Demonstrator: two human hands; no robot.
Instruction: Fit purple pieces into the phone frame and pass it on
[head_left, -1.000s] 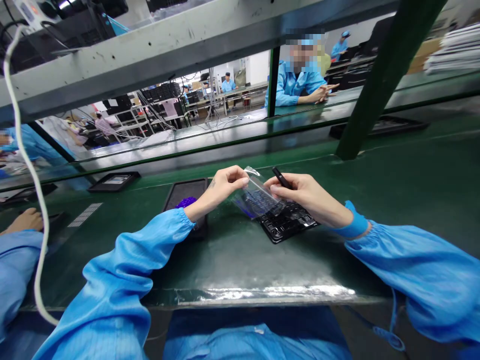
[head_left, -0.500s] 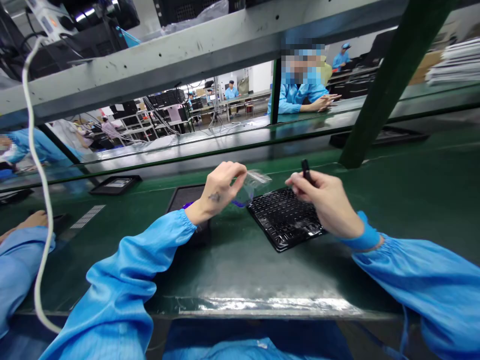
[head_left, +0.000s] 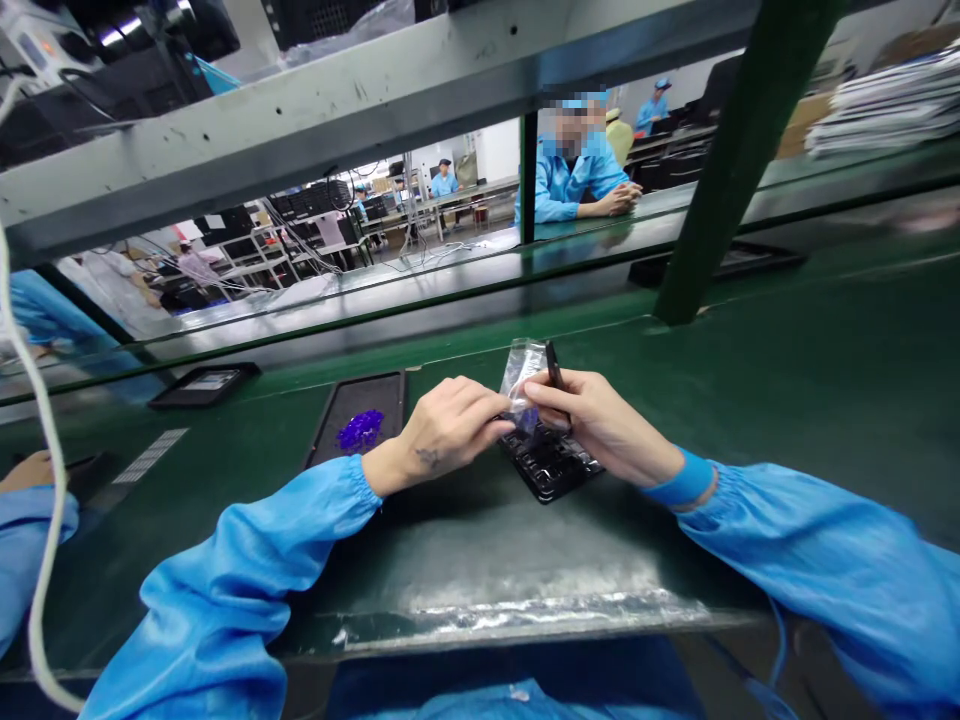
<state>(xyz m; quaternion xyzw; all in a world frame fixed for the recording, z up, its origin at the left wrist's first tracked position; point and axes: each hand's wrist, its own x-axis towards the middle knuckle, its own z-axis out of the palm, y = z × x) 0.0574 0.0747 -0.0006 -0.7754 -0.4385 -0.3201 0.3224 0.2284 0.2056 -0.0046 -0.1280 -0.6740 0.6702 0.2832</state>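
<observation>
Between my hands is a small clear zip bag with something blue-purple in its lower part. My left hand pinches the bag's near left side. Closed around a slim black pen-like tool, my right hand also has its fingertips at the bag's right side. Below them lies a black compartment tray, partly covered by the hands and bag. To the left, a shallow black tray holds a heap of small blue-purple pieces.
A green upright post and a grey overhead beam frame the bench. Another black tray lies farther left, near a co-worker's sleeve. A white cable hangs at the left. A person in blue sits opposite.
My right hand has moved left, bringing its fingers to the bag. The bag now stands more upright, and the purple heap has come into clear sight. The whole view has shifted slightly.
</observation>
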